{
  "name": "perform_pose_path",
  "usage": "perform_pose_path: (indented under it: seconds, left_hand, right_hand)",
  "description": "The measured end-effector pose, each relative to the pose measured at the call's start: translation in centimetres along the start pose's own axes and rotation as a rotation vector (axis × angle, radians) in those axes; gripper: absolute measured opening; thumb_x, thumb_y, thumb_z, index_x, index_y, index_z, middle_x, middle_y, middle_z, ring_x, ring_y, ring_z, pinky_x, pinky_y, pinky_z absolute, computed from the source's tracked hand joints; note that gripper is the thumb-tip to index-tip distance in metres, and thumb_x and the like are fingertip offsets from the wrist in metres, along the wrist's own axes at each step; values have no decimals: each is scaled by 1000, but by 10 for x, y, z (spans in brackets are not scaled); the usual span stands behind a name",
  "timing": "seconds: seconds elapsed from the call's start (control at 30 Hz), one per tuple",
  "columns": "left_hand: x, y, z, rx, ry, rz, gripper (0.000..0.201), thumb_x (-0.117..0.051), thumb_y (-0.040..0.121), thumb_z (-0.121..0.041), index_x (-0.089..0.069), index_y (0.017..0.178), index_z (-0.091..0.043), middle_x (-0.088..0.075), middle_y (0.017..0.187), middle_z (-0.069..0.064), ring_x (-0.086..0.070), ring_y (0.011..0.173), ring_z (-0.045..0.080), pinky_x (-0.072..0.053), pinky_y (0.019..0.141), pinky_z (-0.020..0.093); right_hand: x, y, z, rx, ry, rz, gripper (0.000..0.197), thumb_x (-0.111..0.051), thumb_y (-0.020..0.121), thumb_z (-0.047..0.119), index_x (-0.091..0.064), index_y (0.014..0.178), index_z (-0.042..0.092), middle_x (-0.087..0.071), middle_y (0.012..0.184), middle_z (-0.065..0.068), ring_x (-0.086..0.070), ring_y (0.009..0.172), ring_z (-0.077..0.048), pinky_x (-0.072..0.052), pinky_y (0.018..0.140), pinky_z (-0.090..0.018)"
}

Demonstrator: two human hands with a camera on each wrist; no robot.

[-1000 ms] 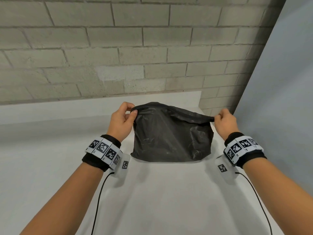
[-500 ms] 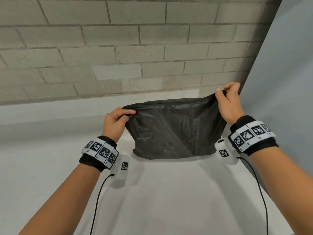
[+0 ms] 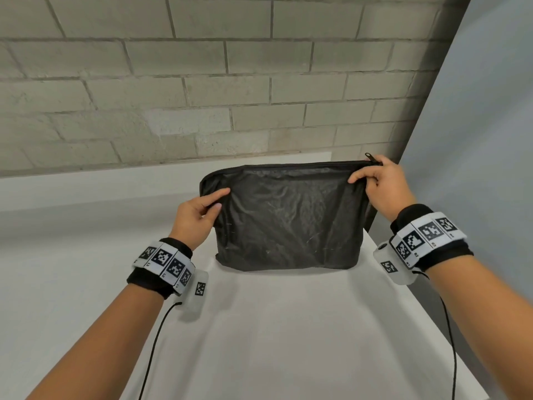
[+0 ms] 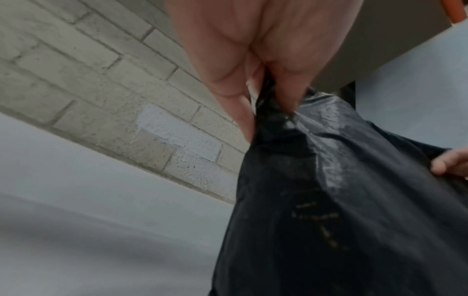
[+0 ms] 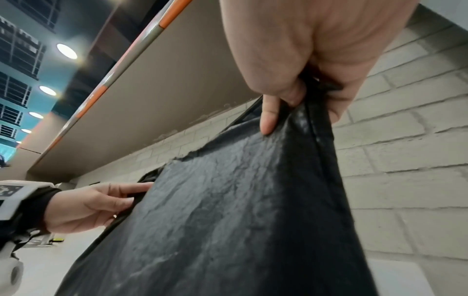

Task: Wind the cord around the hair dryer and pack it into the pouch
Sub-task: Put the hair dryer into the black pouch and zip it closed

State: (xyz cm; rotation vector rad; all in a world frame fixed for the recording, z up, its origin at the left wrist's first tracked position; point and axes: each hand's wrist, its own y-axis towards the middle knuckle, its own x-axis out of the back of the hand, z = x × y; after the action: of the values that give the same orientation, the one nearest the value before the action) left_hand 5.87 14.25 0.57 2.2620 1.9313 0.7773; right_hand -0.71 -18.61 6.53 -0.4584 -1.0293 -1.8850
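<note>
A black pouch (image 3: 288,217) stands upright on the white table (image 3: 274,327), its zipper along the top edge with the pull (image 3: 370,157) at the right end. My left hand (image 3: 199,212) pinches the pouch's upper left side (image 4: 273,112). My right hand (image 3: 377,180) grips the top right corner (image 5: 303,112) next to the zipper pull. The pouch bulges slightly. The hair dryer and its cord are not visible in any view.
A grey brick wall (image 3: 230,82) runs behind the table. A pale panel (image 3: 476,140) stands at the right, close to the table's right edge. Thin black cables (image 3: 153,347) hang from both wrist cameras.
The right hand rose and pulled the pouch's top edge taut and straight. The left hand slid from the top left corner down onto the left side. The pouch now stands flatter and taller.
</note>
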Motion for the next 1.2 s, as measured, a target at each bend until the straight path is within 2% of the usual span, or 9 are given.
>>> perform_pose_path:
  seconds: [0.13,0.27,0.37,0.47,0.6,0.73,0.97,1.07,1.2]
  left_hand:
    - [4,-1,-4,33,136,60,70,-63,79,1,-45,110,-59,-59,111,-3,-61,103,26,-48,96,38]
    - [12,2,-10,72,114,81,61,-59,81,5,-48,113,-45,-53,123,-3,-60,101,13,-47,92,18]
    - [25,12,-8,128,116,120,57,-58,81,7,-50,115,-39,-51,126,-4,-63,83,-5,-47,76,2]
    - [41,26,-3,188,239,158,50,-60,80,4,-56,114,-33,-57,123,1,-62,84,8,-44,73,-2]
    - [63,47,7,247,479,126,28,-64,79,-1,-69,103,-15,-67,110,11,-56,89,14,-38,66,-4]
    - [88,73,21,373,532,167,30,-63,80,-2,-68,106,-16,-61,122,12,-55,107,19,-35,89,19]
    - [119,112,62,481,560,177,32,-60,82,-2,-65,111,-17,-60,124,12,-54,109,21,-35,94,24]
    - [128,124,82,482,568,178,38,-55,86,-2,-59,119,-20,-60,124,12,-54,103,18,-35,91,22]
    - [134,138,107,539,586,372,51,-54,88,-11,-39,135,-25,-50,136,8,-44,126,23,-27,102,22]
  right_hand:
    - [-3,8,-4,29,20,-58,36,-40,86,-12,-73,85,2,-50,116,-23,-51,104,-35,-44,100,-37]
    - [-4,19,0,79,51,-65,33,-43,84,-14,-73,79,0,-49,93,-17,-48,80,-23,-40,70,-3]
    - [-13,30,3,107,64,-10,31,-43,83,-15,-72,77,-4,-55,102,-25,-48,83,-20,-35,68,4]
    - [-31,45,3,114,66,50,31,-43,82,-17,-72,78,-6,-56,105,-28,-52,86,-26,-32,70,8]
    - [-66,70,2,128,53,180,30,-43,82,-18,-72,84,-7,-57,105,-29,-55,95,-41,-32,74,-6]
    - [-105,93,8,121,78,306,30,-42,86,-15,-71,87,-7,-55,100,-25,-55,89,-38,-33,65,2]
    - [-174,142,16,116,38,417,32,-42,84,-16,-72,79,-5,-57,101,-27,-56,92,-39,-29,65,-9]
    - [-204,162,13,71,2,472,29,-43,85,-14,-70,91,-5,-54,108,-27,-54,98,-39,-29,76,-11]
    - [-232,177,2,54,-94,690,39,-46,83,-15,-58,117,0,-39,127,-24,-48,112,-37,-33,97,-21]
